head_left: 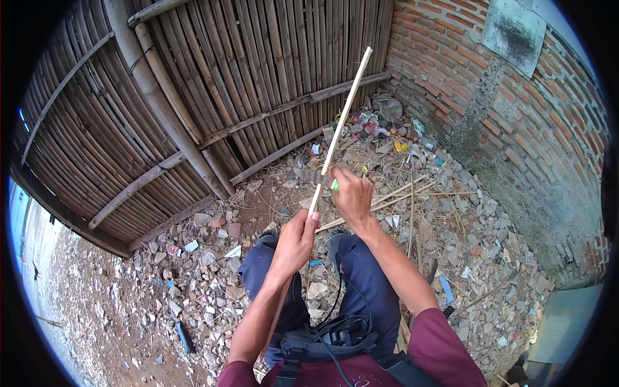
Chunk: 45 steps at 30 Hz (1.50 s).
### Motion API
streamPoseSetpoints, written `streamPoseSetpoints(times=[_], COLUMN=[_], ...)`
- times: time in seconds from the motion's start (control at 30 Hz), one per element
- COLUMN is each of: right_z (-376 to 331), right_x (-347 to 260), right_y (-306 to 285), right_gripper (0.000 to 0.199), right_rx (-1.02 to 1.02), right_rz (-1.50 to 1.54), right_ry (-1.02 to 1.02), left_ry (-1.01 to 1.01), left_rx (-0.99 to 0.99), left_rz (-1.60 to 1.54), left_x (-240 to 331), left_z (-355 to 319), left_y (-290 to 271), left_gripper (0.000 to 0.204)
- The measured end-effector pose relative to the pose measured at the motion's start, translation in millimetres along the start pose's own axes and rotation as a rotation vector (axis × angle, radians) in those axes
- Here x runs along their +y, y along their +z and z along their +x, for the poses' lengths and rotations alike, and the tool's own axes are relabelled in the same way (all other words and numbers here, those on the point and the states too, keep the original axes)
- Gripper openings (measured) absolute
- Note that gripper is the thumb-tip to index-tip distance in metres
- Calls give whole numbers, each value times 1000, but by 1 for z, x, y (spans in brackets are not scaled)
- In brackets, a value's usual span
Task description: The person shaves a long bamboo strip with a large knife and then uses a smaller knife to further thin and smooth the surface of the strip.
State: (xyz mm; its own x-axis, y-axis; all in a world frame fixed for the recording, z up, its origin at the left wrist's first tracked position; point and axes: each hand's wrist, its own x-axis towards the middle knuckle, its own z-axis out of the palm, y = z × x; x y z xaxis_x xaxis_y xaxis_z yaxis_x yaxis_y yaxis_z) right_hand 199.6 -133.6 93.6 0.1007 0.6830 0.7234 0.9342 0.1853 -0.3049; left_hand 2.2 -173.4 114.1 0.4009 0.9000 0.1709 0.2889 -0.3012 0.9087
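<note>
A long pale bamboo strip [343, 122] slants up and away from me, and my left hand [296, 242] is closed round its lower part. Below that hand a darker length of the strip runs down beside my left forearm. My right hand [353, 197] grips a knife [312, 176] by its green handle, most of which is hidden in the fingers. The blade points left and crosses the strip a little above my left hand, appearing to touch it.
Several thin bamboo strips [390, 198] lie on the rubble-strewn ground [213, 284] to the right. A bamboo-slat wall [258, 64] stands ahead, meeting a brick wall [445, 71] at a corner with litter [380, 126]. A black waist pouch [345, 332] with cables sits at my lap.
</note>
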Motion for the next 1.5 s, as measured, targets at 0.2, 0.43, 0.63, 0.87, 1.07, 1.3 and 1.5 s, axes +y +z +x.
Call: streamPoseSetpoints(times=[0.2,0.43,0.63,0.87,1.07,1.3,1.5], right_z=[3,4,6,13,14,15,13], right_x=[5,15,8,6,3,-4,3], right_y=[0,8,14,15,20,17,20], right_gripper=[25,20,11,10,18,15,16], right_rx=[-37,11,53,82,98,102,-5], right_rz=[-11,43,28,10,-47,8,108], right_ry=[-25,-46,-23,-15,-42,-47,-78], left_ry=[47,79,66,29,48,44,12], left_rx=[76,101,122,134,146,137,159], left_rz=[195,272,270,268,301,223,190], left_x=[3,2,5,6,7,12,19], left_z=[-11,-14,-21,-26,-27,-29,-31], left_y=[9,12,10,5,-1,-11,-20], left_gripper=[28,26,24,26,23,26,30])
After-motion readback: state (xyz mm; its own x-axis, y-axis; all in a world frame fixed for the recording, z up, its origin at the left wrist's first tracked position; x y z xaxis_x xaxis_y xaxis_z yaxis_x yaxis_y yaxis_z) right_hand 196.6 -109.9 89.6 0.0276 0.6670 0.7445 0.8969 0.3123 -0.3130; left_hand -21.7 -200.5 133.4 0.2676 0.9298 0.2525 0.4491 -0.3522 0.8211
